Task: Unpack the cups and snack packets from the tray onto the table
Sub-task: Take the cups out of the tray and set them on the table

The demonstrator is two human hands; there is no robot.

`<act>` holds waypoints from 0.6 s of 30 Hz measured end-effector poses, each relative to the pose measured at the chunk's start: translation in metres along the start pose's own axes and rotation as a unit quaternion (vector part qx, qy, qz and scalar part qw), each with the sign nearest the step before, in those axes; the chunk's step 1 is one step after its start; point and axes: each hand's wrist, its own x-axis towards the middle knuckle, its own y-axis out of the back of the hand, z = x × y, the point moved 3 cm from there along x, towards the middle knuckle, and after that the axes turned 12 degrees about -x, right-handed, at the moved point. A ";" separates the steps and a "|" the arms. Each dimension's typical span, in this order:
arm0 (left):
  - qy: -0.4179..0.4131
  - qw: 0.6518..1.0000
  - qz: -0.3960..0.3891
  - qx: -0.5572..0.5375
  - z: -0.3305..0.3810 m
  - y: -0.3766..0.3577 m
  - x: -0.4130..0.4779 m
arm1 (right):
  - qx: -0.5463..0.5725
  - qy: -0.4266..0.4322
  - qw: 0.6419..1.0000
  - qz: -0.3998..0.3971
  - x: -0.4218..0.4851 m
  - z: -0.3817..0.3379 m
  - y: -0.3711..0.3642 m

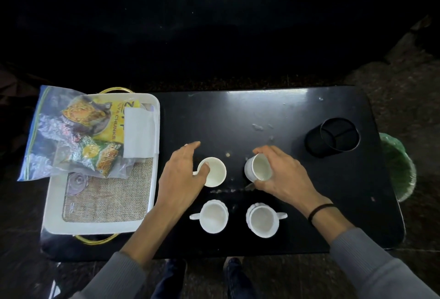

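Observation:
Several white cups stand on the black table (285,113). My left hand (181,177) holds the far left cup (215,172) with its thumb hooked inside the rim. My right hand (283,175) grips the far right cup (258,167), which is tilted toward me. Two handled cups stand nearer me, one on the left (213,216) and one on the right (263,220). The white tray (100,226) with gold handles lies at the table's left end. A clear plastic bag of snack packets (78,136) rests on the tray's far part and overhangs its left side.
A burlap mat (112,196) lines the tray, with a white paper (139,132) at its far right. A black mesh pen holder (333,136) stands at the table's far right. A bin with a green liner (400,167) sits past the right edge.

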 end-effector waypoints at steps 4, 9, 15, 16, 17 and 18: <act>0.011 1.000 -0.009 -0.014 -0.006 -0.005 -0.001 | -0.036 0.019 0.999 -0.004 0.000 -0.002 -0.008; 0.021 0.999 -0.027 -0.008 -0.011 -0.012 -0.003 | -0.055 0.030 0.998 -0.006 -0.002 -0.001 -0.014; 0.030 0.998 -0.045 -0.014 -0.016 -0.019 -0.002 | -0.080 0.049 0.996 -0.011 -0.004 -0.007 -0.017; 0.033 0.998 -0.045 -0.014 -0.017 -0.019 -0.002 | -0.078 0.052 0.996 -0.010 -0.005 -0.007 -0.018; 0.036 0.998 -0.045 -0.014 -0.017 -0.019 -0.002 | -0.076 0.054 0.996 -0.010 -0.004 -0.007 -0.019; 0.038 0.998 -0.046 -0.013 -0.018 -0.020 -0.002 | -0.074 0.055 0.996 -0.012 -0.004 -0.007 -0.020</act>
